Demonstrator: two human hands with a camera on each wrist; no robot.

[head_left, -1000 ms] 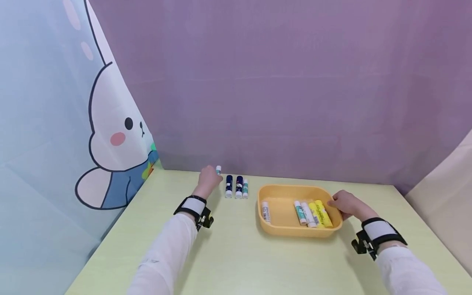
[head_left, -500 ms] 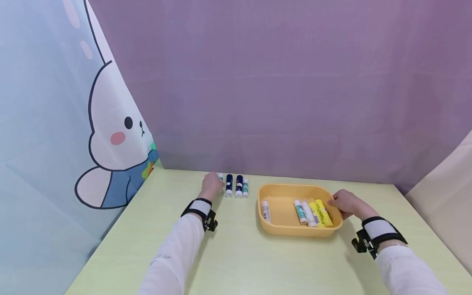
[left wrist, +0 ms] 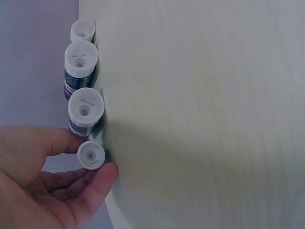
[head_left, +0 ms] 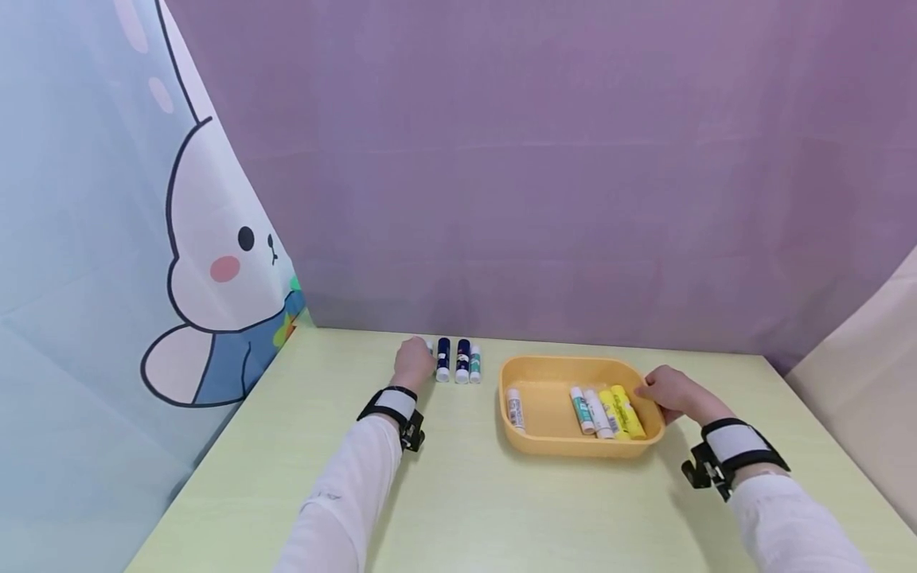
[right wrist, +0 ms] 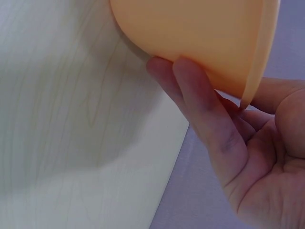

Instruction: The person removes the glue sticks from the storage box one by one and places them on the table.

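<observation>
Left hand (head_left: 413, 364), now lower, pinching small glue stick (left wrist: 91, 155) beside blue stick (left wrist: 86, 106), lengthening row (head_left: 462, 362); right hand (head_left: 677, 392) gripping basket (head_left: 580, 449).

Left hand (head_left: 413, 364): near the far edge of the counter (head_left: 487, 509) — at a white-ended stick (head_left: 430, 345), partly hidden
Orange tray (head_left: 559, 447): toward the far right corner — yellow sticks (head_left: 627, 412) inside
Right hand (head_left: 676, 392): grips the tray's right end

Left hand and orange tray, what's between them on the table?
Beyond the small tube the left hand pinches, the head view shows two dark blue tubes, a slim teal tube, then bare table.
</observation>
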